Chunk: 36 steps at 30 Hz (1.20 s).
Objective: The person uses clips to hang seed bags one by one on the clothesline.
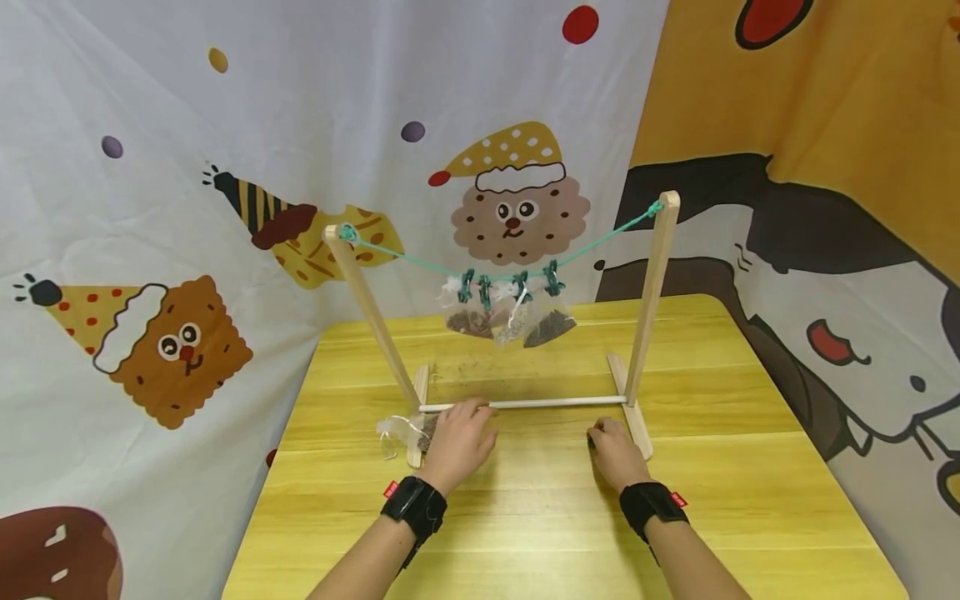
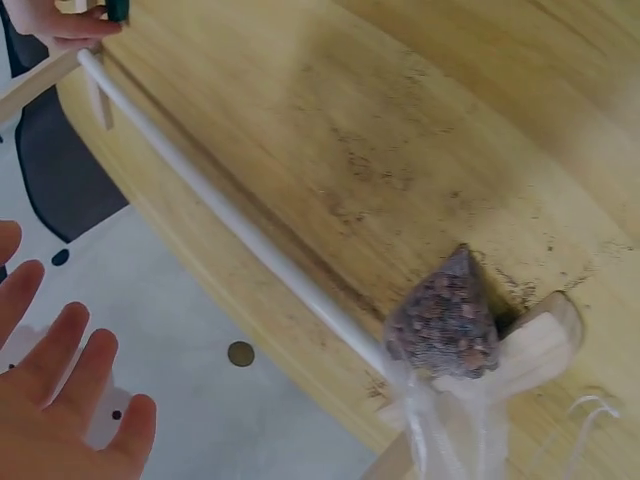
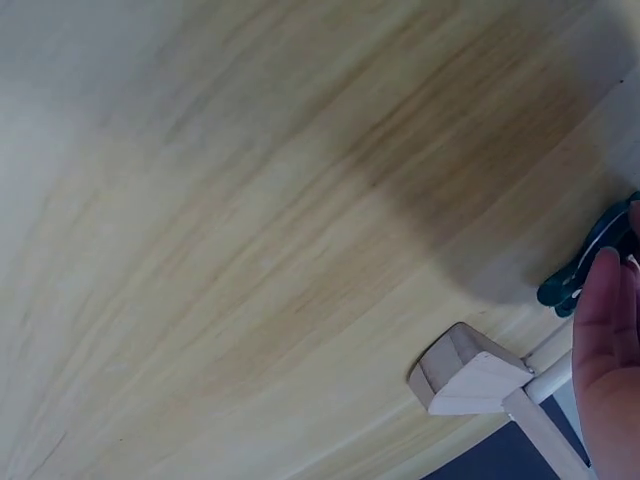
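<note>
My right hand (image 1: 617, 454) pinches a dark green clothespin (image 3: 583, 270) just above the table, beside the right foot of a wooden stand. My left hand (image 1: 459, 442), its fingers spread and holding nothing, hovers by the stand's left end. A clear bag of dark brown bits (image 2: 445, 320) lies there against the white crossbar (image 2: 230, 220), partly hidden by that hand in the head view. Between the two wooden posts (image 1: 651, 292) sags a green cord (image 1: 405, 256). Several similar clothespins (image 1: 553, 277) hold small filled bags (image 1: 551, 329) on it.
Dark crumbs (image 2: 360, 165) are scattered on the yellow wooden table (image 1: 540, 517) around the crossbar. A white drawstring (image 2: 595, 402) trails from the lying bag. Behind the table hangs a cartoon-printed cloth (image 1: 300, 108).
</note>
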### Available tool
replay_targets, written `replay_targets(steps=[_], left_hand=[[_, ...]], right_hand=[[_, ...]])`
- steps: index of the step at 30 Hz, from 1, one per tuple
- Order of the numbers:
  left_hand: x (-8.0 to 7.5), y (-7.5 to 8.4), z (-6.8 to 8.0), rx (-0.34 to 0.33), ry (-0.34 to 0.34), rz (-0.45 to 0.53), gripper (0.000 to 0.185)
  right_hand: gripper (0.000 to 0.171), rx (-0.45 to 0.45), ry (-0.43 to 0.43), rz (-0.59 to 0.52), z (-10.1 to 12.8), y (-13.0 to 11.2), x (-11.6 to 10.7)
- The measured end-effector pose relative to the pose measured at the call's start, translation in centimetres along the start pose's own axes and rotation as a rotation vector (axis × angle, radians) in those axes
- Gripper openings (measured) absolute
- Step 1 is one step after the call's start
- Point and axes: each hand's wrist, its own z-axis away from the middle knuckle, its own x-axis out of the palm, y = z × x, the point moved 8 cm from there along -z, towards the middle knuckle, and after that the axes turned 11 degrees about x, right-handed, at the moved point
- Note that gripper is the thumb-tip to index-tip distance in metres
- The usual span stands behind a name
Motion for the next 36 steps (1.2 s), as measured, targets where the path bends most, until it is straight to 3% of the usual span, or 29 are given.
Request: replay_targets(steps=[6, 12, 17, 28, 36], left_hand=[[1.1, -0.5, 0.7, -0.022, -0.041, 0.026, 0.029], [1.7, -0.3, 0.3, -0.024, -0.043, 0.034, 0.031], [2.0, 0.5, 0.1, 0.002, -0.016, 0.044, 0.032], [4.8, 0.4, 2.0, -0.071, -0.056, 0.105, 0.029], [5.8, 0.9, 3.2, -0.070, -0.055, 0.144, 0.029]], right_hand=[[0.022, -0.001, 0.023, -0.015, 0.0, 0.3, -0.2], [0.023, 0.015, 0.066, 0.006, -0.3, 0.6, -1.0], [0.033, 0.059, -0.007, 0.005, 0.5, 1.1, -0.5], [0.048, 0.094, -0.066, -0.005, 1.9, 1.1, -0.2], [0.049, 0.249, -0.188, -0.087, 2.0, 2.3, 0.0]])
